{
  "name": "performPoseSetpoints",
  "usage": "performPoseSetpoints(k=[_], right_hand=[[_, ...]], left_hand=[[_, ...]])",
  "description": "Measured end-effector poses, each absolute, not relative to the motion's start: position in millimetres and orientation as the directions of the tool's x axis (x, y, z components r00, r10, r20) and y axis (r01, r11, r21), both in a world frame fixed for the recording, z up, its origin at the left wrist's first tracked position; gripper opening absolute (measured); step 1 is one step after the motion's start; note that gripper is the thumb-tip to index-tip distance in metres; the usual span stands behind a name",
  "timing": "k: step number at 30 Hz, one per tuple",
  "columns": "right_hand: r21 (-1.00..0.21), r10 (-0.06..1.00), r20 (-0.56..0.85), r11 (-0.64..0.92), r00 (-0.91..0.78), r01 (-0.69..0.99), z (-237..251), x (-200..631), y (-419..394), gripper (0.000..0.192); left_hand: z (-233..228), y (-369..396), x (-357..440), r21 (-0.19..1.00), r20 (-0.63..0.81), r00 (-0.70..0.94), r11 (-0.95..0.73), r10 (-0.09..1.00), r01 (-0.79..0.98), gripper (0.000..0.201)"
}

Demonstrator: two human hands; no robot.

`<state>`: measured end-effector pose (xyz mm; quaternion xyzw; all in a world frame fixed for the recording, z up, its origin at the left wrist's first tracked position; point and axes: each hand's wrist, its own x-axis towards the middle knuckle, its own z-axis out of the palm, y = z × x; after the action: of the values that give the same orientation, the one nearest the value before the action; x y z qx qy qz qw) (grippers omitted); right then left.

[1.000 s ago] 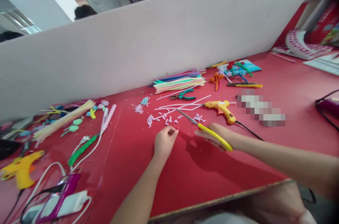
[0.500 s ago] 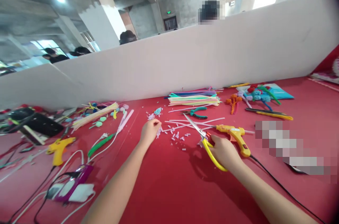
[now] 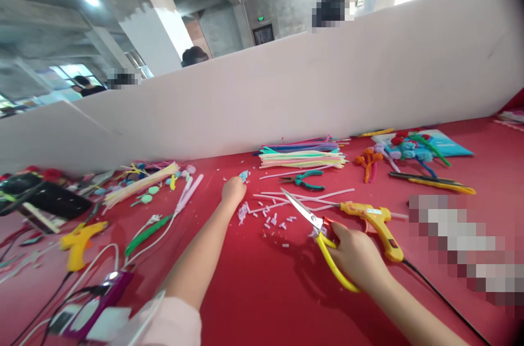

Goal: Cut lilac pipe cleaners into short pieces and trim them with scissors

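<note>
My right hand [image 3: 357, 256] grips yellow-handled scissors [image 3: 317, 232], blades slightly apart and pointing up-left over the red table [image 3: 266, 291]. My left hand [image 3: 233, 191] is stretched forward with its fingers curled at a small blue and pink fuzzy piece [image 3: 244, 176]; whether it pinches the piece is unclear. Between the hands lie several short white cut bits [image 3: 276, 220] and long white pipe cleaners [image 3: 303, 198]. A yellow glue gun [image 3: 374, 220] rests just right of the scissors.
A bundle of coloured pipe cleaners [image 3: 303, 156] and teal pliers [image 3: 307, 178] lie behind. Finished pipe-cleaner flowers [image 3: 405, 149] sit far right. At left are another glue gun [image 3: 77, 237], cables, a purple device [image 3: 96, 308]. A white partition [image 3: 286, 95] walls the back; people sit beyond it.
My left hand has reached farther forward, from the cut bits to the blue fuzzy piece. My right hand kept the scissors, drawn a little nearer. The view tilted up.
</note>
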<state>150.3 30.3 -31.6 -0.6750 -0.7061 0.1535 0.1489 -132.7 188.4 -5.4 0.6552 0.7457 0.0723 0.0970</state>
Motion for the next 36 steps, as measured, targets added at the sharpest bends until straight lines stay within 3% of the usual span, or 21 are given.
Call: performPoseSetpoints(k=[3, 8, 11, 17, 25, 29, 36], right_hand=[[-0.443, 0.999, 0.001, 0.041, -0.046, 0.896, -29.4, 151.4, 30.7, 0.023], [-0.497, 0.999, -0.040, 0.005, -0.028, 0.868, -28.2, 153.1, 32.8, 0.025], [-0.500, 0.998, -0.059, -0.003, -0.030, 0.866, -28.8, 152.1, 32.3, 0.028], [-0.479, 0.993, -0.115, -0.038, -0.019, 0.877, -29.2, 151.2, 31.7, 0.023], [-0.496, 0.991, -0.130, -0.044, -0.023, 0.867, -38.2, 150.9, 33.5, 0.020], [-0.486, 0.986, -0.162, -0.044, -0.040, 0.873, -40.0, 149.6, 32.7, 0.020], [-0.478, 0.992, -0.126, -0.042, -0.021, 0.877, -38.2, 152.3, 32.9, 0.021]], left_hand=[[6.4, 160.1, -129.1, 0.315, -0.130, 0.026, 0.016, 0.991, 0.949, 0.018], [10.6, 109.1, -117.3, 0.448, -0.232, 0.251, -0.126, 0.940, 0.885, 0.030], [7.6, 120.5, -119.5, 0.430, -0.165, 0.216, -0.127, 0.962, 0.894, 0.033], [-5.0, 207.3, -138.6, 0.239, 0.059, -0.026, 0.012, 0.998, 0.971, 0.021], [-29.6, 246.1, -133.5, 0.090, 0.120, 0.003, -0.013, 0.993, 0.996, 0.030], [-28.2, 244.0, -126.4, 0.095, 0.145, 0.046, -0.060, 0.988, 0.994, 0.017], [10.1, 197.8, -137.5, 0.232, 0.203, 0.059, -0.106, 0.978, 0.967, 0.022]])
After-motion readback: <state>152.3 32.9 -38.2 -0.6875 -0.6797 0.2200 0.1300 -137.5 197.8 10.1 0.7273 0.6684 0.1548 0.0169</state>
